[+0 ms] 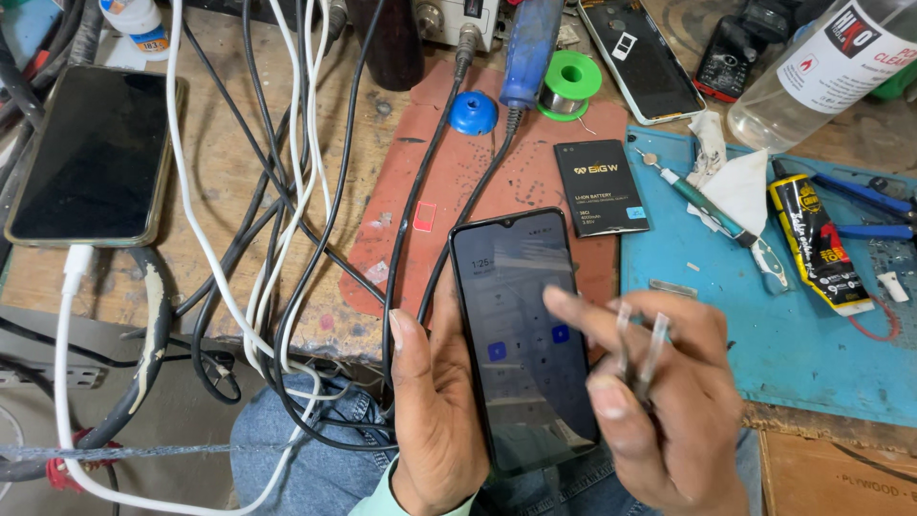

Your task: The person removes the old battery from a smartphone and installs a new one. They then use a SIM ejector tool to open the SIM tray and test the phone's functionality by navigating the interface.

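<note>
My left hand (432,411) grips a black smartphone (521,334) from below, its screen lit with a dim panel of icons. My right hand (659,401) hovers over the phone's right side. Its forefinger reaches toward the screen while the thumb and other fingers pinch a pair of metal tweezers (640,349). The hand is blurred by motion.
On the wooden bench lie a red-brown mat (449,182) with a black phone battery (601,187), a blue mat (821,344) with a glue tube (821,244), a screwdriver (707,205) and blue pliers (874,205). A second phone (95,153) charges at left among tangled cables (287,239).
</note>
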`<state>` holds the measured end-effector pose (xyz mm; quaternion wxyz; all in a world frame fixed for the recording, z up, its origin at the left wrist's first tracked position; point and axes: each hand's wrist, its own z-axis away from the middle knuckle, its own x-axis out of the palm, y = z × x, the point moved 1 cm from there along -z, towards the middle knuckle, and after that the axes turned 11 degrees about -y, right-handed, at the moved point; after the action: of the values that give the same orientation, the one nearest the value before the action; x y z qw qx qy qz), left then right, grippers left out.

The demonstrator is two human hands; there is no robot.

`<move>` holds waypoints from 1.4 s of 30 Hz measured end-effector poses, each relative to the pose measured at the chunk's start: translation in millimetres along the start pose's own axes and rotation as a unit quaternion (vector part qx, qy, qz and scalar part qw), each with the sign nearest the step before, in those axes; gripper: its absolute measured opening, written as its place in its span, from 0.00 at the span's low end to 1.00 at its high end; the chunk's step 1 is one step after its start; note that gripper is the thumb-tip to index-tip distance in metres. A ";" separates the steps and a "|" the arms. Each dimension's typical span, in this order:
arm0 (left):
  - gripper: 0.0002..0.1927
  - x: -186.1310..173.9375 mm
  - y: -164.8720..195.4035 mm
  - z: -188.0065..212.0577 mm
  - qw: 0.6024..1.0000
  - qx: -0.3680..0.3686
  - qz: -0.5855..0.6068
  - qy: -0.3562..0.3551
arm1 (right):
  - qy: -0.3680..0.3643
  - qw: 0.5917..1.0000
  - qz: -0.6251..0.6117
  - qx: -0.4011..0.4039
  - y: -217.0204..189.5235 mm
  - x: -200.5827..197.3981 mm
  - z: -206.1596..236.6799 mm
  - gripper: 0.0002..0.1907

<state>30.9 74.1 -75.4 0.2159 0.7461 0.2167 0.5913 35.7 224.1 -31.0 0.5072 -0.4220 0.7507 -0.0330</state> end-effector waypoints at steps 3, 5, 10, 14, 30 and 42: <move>0.45 -1.3 -2.3 1.7 1.000 -0.015 0.025 0.010 | 0.041 0.990 -0.096 0.099 0.3 -0.9 23.6 0.20; 0.43 -1.0 -1.1 2.8 0.999 -0.009 0.039 -0.021 | 0.063 0.978 -0.145 0.136 2.1 2.3 34.3 0.20; 0.45 1.5 1.4 0.8 1.000 -0.021 0.003 0.006 | 0.067 0.991 -0.089 0.073 6.1 11.3 38.0 0.20; 0.45 3.9 2.0 -0.6 1.000 -0.009 -0.020 0.012 | 0.054 0.996 -0.052 0.046 6.8 12.7 26.8 0.21; 0.44 3.8 1.0 -1.7 1.000 0.006 0.011 -0.017 | 0.074 0.995 -0.045 -0.043 10.4 10.9 -3.1 0.18; 0.45 -1.7 -0.8 1.2 0.999 -0.008 0.002 -0.032 | 0.009 0.994 -0.090 0.058 -3.8 17.2 37.2 0.19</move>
<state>31.6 73.6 -77.5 0.2276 0.7636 0.2031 0.5691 65.1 224.3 -59.8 0.5186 -0.4577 0.7111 -0.1260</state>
